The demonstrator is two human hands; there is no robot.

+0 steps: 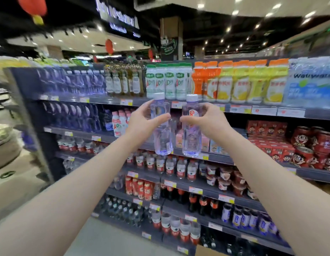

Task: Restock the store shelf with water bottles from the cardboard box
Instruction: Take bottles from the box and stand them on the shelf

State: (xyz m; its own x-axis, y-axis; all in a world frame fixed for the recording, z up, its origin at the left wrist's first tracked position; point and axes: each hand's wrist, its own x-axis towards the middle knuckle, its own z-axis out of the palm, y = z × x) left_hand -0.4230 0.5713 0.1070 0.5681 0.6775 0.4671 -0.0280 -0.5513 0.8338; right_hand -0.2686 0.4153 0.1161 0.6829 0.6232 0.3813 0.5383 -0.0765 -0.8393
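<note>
Left hand (142, 121) gripping water bottle (162, 133), right hand (206, 120) gripping second bottle (191, 133), shelf (225, 159) behind

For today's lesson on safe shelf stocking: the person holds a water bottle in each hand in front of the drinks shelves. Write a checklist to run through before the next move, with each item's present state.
1. Left hand grips the left bottle around its upper body: ok.
2. Right hand grips the right bottle the same way: ok.
3. Both bottles upright, white caps on: ok.
4. Bottles apart, not knocking together: ok, a narrow gap shows.
5. Free slot for them on the shelf: cannot tell, the hands and bottles hide the space behind.
6. Cardboard box within reach: cannot tell, only a brown corner shows at the bottom edge.
</note>
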